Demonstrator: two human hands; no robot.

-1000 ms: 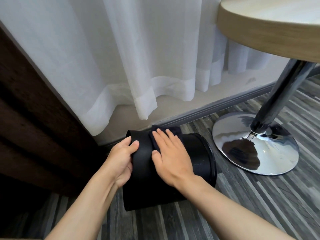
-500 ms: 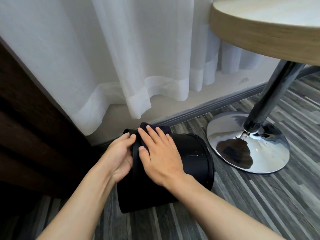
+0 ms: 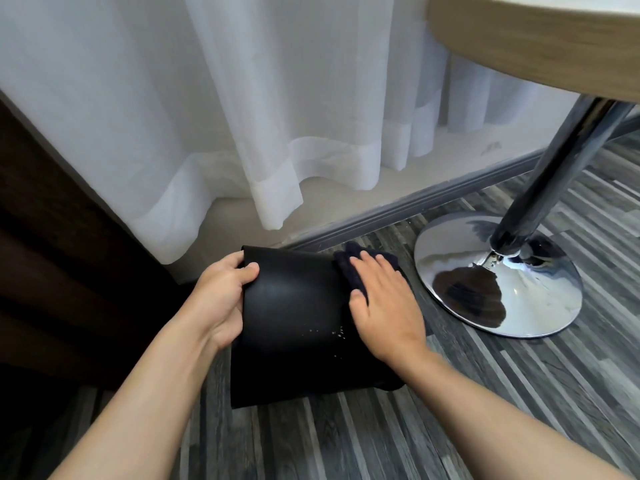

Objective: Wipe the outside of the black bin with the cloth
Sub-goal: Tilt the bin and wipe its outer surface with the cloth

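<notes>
A: Progress is asked about first: how much of the black bin point(image 3: 294, 327) is judged to be wiped?

B: Wiping is judged to be under way, not finished. The cloth point(image 3: 349, 271) is pressed against the bin's right side, near its far end, under the right hand point(image 3: 384, 306). A scatter of pale specks is seen on the bin's wall just left of that hand, so that patch is taken as not yet cleaned. The near part of the wall and the side turned to the floor point(image 3: 415, 427) are judged to be left as well; whether they have been touched cannot be told.

A: How are the hands set?

B: The right hand is laid flat, fingers stretched and close together, palm down on the cloth. The left hand point(image 3: 221, 299) is curled round the bin's left edge at the far end, thumb on the outer wall, fingers hidden behind it. The bin is thus gripped and steadied.

A: And where is the bin, and how does it look?

B: The bin is tipped on the striped grey floor, its outer wall turned upward. A white curtain point(image 3: 242, 116) hangs beyond the bin, a chrome pedestal base point(image 3: 498, 275) stands to the bin's right, and dark wood panelling is seen to its left. The wall is smooth, matte black, with a dull sheen. The cloth is dark, nearly the bin's own colour.
</notes>
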